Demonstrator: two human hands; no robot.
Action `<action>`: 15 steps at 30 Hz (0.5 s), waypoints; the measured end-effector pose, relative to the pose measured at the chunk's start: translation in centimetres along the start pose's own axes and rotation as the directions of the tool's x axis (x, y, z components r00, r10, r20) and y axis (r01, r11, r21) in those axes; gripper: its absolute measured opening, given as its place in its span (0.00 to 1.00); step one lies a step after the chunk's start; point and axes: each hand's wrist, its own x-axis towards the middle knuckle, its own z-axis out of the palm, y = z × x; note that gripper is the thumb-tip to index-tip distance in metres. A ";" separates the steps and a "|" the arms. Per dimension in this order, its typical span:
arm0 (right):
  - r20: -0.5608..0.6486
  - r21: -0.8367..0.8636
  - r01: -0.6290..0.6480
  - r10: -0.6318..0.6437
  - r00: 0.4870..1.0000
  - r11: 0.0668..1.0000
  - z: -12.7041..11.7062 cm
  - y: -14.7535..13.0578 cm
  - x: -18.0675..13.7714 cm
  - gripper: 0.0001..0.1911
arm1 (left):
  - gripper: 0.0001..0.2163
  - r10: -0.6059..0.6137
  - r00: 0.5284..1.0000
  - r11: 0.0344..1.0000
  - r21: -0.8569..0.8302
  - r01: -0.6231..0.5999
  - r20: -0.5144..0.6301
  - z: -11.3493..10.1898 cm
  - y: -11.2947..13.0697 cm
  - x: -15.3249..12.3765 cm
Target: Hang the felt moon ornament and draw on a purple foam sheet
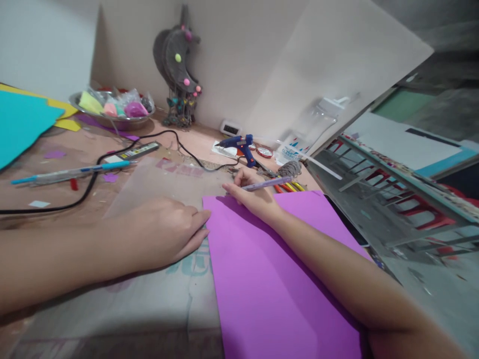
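A pen with a pale purple barrel (267, 184) is gripped in my right hand (250, 192), low over the top edge of a bright purple sheet (262, 269). Whether its tip touches the sheet is hidden by my fingers. My left hand (174, 227) rests at the sheet's upper left edge, its thumb and finger closed on that edge. The sheet lies flat, partly over a translucent plastic cover (149, 299) with faded printing. My right forearm crosses above the sheet and shades part of it.
Beyond my hands are a blue glue gun (243, 147) with a black cord, pliers-like coloured handles (288, 187) and grey yarn (289, 168). A metal bowl (127, 119), blue pens (71, 172), a cutter blade case (138, 150) and a grey moon decoration (175, 60) stand leftward.
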 end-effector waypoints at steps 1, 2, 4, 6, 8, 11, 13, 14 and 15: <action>-0.013 -0.031 0.036 -0.037 0.999 0.999 0.1 0.1 0.2 0.19 | 0.16 -0.001 1.000 1.000 0.002 0.001 0.003 0.0 0.0 0.0; -0.026 -0.067 0.068 -0.070 0.997 0.995 0.2 0.1 0.3 0.19 | 0.16 0.002 1.000 1.000 0.005 -0.002 0.004 0.0 -0.1 0.0; -0.037 -0.134 0.101 -0.107 0.994 0.986 0.2 0.2 0.4 0.18 | 0.17 0.019 1.000 1.000 0.011 -0.019 -0.011 0.0 -0.1 0.0; -0.038 -0.168 0.098 -0.105 0.994 0.981 0.2 0.1 0.4 0.17 | 0.18 0.032 0.999 0.999 0.014 -0.032 -0.037 0.1 -0.1 0.0; -0.037 -0.179 0.085 -0.093 0.995 0.980 0.2 0.1 0.4 0.17 | 0.17 0.037 0.998 0.999 0.012 -0.037 -0.055 0.1 -0.1 -0.1; -0.037 -0.181 0.081 -0.089 0.995 0.980 0.2 0.0 0.5 0.17 | 0.16 0.038 0.997 0.999 0.007 -0.038 -0.064 0.2 -0.1 -0.1; -0.031 -0.175 0.087 -0.093 0.995 0.981 0.3 0.1 0.5 0.18 | 0.16 0.039 0.997 0.999 -0.004 -0.039 -0.061 0.2 -0.1 0.0; -0.030 -0.171 0.093 -0.100 0.995 0.981 0.3 0.2 0.5 0.18 | 0.16 0.039 0.998 0.999 -0.012 -0.040 -0.059 0.2 -0.1 0.0; -0.031 -0.168 0.103 -0.110 0.993 0.980 0.3 0.2 0.5 0.18 | 0.16 0.039 0.998 0.999 -0.018 -0.040 -0.056 0.2 -0.1 0.0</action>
